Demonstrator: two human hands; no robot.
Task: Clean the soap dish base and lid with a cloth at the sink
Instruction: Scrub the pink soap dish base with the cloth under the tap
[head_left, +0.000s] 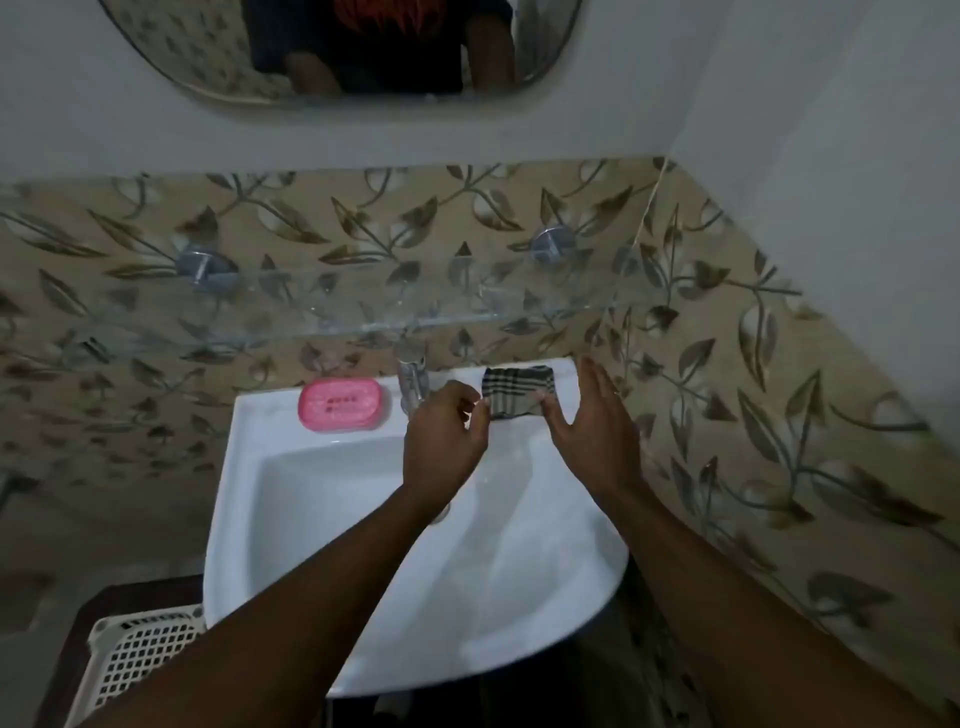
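Cloth: the folded checked cloth (517, 389) lies on the sink (249, 467) rim just right of the tap (413, 384), centre frame, where both your hands reach it.
Left hand (447, 441): fingers curled at the cloth's left edge; I cannot tell whether they pinch it.
Right hand (597, 431): spread, thumb at the right edge, probably steadying.
Soap dish (343, 404): pink, lid on, left of the tap, untouched.

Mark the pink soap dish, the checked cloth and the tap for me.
pink plastic soap dish (344, 404): head view, centre of its top.
checked folded cloth (519, 389): head view, middle of its upper face.
metal tap (413, 380): head view, its upright body.
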